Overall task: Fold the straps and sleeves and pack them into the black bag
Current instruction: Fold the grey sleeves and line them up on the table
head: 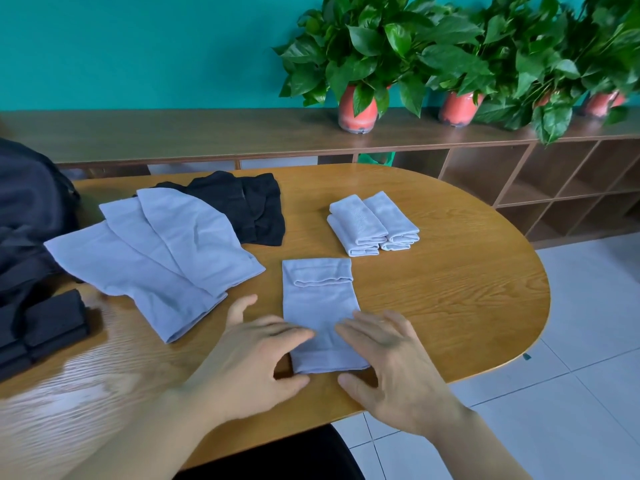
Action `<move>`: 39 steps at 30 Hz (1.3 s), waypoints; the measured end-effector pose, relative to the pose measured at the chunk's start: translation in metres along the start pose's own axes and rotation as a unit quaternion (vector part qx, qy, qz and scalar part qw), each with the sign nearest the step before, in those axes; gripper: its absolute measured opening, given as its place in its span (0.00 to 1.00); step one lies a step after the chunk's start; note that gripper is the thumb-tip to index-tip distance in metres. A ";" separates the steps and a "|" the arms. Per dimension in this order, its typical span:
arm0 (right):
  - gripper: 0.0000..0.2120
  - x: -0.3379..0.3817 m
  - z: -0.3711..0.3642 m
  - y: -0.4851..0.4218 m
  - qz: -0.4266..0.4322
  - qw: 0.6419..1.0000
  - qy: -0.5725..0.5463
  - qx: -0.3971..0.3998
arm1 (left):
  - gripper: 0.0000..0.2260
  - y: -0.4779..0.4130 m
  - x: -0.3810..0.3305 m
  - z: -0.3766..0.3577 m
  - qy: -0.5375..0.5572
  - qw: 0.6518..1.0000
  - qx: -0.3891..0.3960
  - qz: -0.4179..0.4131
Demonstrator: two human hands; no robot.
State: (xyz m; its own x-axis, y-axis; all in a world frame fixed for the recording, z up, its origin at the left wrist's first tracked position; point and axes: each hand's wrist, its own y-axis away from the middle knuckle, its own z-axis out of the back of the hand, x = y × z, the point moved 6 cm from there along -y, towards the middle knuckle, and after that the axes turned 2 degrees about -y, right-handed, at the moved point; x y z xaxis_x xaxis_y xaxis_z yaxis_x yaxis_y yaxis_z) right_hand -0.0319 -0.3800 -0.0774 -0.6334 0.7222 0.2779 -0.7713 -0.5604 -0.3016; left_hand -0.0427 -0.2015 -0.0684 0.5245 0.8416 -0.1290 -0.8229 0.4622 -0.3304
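Black bag [31, 216] cut off at left edge; contents not visible. Left hand [256, 355] and right hand [391, 362], fingers spread, rest on grey sleeve [317, 303].

**Soft cloth on a shiny wood desk [450, 306]**

The desk is wood with wavy lines in it, and its top is smooth and shiny. The grey sleeve [318, 306] is soft, thin cloth, not shiny. The black bag [27, 216] is dull dark cloth. The long shelf [173, 133] is wood, less shiny. The floor tiles [571, 393] are smooth. The plant pots [357, 110] look shiny, and the leaves [363, 39] are glossy.
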 end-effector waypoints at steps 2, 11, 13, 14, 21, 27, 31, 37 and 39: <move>0.30 -0.002 -0.004 0.002 -0.009 1.000 -0.010 0.014 | 0.17 -0.005 -0.001 0.001 -0.016 1.000 -0.008 -0.003; 0.11 -0.026 0.000 -0.011 -0.163 0.968 -0.176 -0.078 | 0.10 -0.008 0.015 -0.003 0.066 0.985 -0.079 0.136; 0.07 -0.036 0.001 -0.022 -0.233 0.944 -0.219 -0.084 | 0.16 -0.017 0.024 -0.004 0.139 0.965 -0.084 0.206; 0.14 -0.040 0.000 -0.028 -0.261 0.931 -0.244 -0.082 | 0.20 -0.023 0.028 -0.005 0.167 0.956 -0.086 0.227; 0.19 -0.050 -0.013 -0.050 -0.350 0.919 -0.164 -0.082 | 0.23 -0.043 0.049 -0.016 0.128 0.936 -0.015 0.327; 0.13 -0.044 -0.012 -0.050 -0.354 0.923 -0.119 -0.090 | 0.17 -0.042 0.051 -0.022 0.088 0.934 -0.012 0.347; 0.12 -0.043 -0.010 -0.048 -0.354 0.925 -0.099 -0.094 | 0.14 -0.041 0.047 -0.021 0.057 0.945 -0.041 0.319; 0.09 -0.046 -0.004 -0.039 -0.377 0.915 -0.104 -0.093 | 0.13 -0.037 0.043 -0.014 0.046 0.956 -0.056 0.284; 0.06 -0.046 0.000 -0.034 -0.380 0.901 -0.175 -0.119 | 0.13 -0.031 0.045 -0.012 0.061 0.955 -0.089 0.276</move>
State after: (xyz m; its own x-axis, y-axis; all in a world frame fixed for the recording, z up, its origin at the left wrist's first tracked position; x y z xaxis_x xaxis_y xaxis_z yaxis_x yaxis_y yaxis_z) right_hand 0.0239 -0.3945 -0.0798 0.0582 0.6661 0.7436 -0.9816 0.1738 -0.0789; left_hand 0.0094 -0.1813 -0.0748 0.0511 0.8996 -0.4337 -0.9367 -0.1074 -0.3332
